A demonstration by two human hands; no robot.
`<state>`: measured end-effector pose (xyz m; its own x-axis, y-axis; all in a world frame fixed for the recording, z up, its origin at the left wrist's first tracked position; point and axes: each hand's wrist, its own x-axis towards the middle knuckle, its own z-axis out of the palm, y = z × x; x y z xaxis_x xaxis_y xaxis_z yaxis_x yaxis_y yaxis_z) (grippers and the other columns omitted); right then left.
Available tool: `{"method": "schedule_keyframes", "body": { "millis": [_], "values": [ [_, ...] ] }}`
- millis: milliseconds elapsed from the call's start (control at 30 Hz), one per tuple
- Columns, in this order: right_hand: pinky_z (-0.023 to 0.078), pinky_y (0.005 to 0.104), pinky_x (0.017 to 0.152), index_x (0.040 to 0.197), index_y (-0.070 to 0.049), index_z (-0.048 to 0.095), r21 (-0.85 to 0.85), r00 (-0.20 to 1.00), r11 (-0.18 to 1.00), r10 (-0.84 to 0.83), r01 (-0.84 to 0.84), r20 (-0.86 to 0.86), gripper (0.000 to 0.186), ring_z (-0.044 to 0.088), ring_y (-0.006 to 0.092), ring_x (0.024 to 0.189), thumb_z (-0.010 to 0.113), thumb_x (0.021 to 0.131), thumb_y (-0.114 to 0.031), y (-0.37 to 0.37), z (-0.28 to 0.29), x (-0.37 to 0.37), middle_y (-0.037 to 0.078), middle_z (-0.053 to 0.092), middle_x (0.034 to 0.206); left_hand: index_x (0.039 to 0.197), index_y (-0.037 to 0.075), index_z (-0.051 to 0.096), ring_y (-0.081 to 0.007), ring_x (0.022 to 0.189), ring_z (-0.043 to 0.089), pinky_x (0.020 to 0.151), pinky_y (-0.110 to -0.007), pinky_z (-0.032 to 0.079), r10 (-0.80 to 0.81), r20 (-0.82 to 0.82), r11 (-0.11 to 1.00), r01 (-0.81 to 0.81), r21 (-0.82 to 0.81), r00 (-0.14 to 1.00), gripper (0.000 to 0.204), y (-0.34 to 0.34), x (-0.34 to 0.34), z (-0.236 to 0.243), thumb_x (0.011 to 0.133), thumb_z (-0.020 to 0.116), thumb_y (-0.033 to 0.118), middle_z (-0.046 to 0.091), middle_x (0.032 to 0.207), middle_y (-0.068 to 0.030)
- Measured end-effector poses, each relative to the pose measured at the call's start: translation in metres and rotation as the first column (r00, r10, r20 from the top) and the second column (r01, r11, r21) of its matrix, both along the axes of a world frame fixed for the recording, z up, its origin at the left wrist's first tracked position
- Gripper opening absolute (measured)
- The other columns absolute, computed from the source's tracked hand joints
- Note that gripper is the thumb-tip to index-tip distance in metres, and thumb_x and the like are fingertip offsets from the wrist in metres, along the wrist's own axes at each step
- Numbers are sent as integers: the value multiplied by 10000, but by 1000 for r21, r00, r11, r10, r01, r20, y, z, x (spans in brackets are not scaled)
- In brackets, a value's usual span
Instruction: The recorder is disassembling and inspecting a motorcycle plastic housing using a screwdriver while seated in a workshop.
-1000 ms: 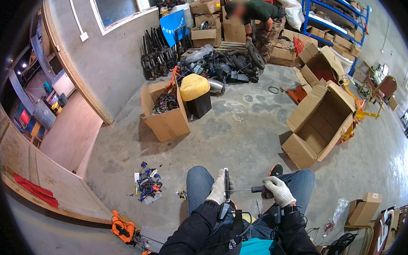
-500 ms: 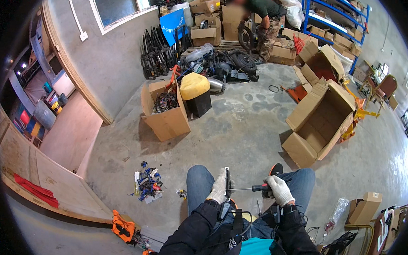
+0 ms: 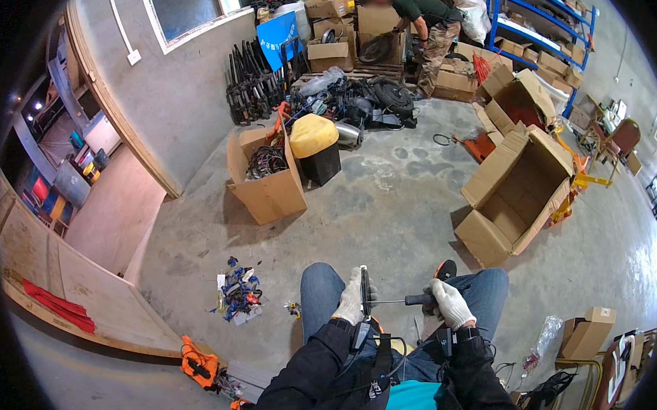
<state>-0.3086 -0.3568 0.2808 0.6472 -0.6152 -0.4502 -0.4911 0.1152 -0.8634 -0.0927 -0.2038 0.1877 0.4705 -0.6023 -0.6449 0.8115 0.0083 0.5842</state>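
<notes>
Both my hands wear white knit gloves and work between my knees. My left hand [image 3: 351, 301] grips a narrow dark part [image 3: 365, 295] held upright; its exact kind is hard to make out. In my right hand [image 3: 451, 303] is a screwdriver [image 3: 418, 300], fingers closed round its dark handle. The shaft lies level and points left, its tip at the side of the dark part. On the floor left of my knee sits a pile of small blue and black pieces [image 3: 239, 291], with a smaller cluster [image 3: 293, 309] nearer my leg.
A carton of cables [image 3: 270, 200] and a black bin with a yellow lid [image 3: 316, 150] stand ahead. An open carton [image 3: 515, 197] tilts at the right. Farther back, a person [image 3: 427, 32] bends by a heap of parts. An orange item [image 3: 200, 362] lies at lower left.
The screwdriver's handle has turned, its red side no longer showing; both hands stay nearly in place. The person at the back has shifted the wheel-like object leftward.
</notes>
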Motion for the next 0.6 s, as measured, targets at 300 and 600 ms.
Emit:
{"method": "schedule_keyframes", "body": {
  "millis": [300, 600],
  "values": [
    [492, 279, 622, 1225, 5, 625, 140, 962, 988, -101, 67, 255, 359, 603, 120, 705, 636, 975, -253, -8, -29, -6, 65, 663, 948, 930, 154, 604, -181, 535, 589, 473, -352, 482, -19, 8, 1000, 19, -7, 1000, 588, 0, 0, -5, 954, 498, 732, 611, 698, -33],
    [484, 309, 609, 1159, -3, 663, -22, 998, 1000, -22, 21, -57, 360, 602, 136, 694, 592, 1004, -320, -4, -8, 0, 49, 652, 859, 907, 167, 608, -177, 546, 599, 480, -347, 491, -25, 5, 1000, 25, 11, 1000, 582, 1, 0, -6, 948, 504, 738, 614, 700, -21]
  ]
}}
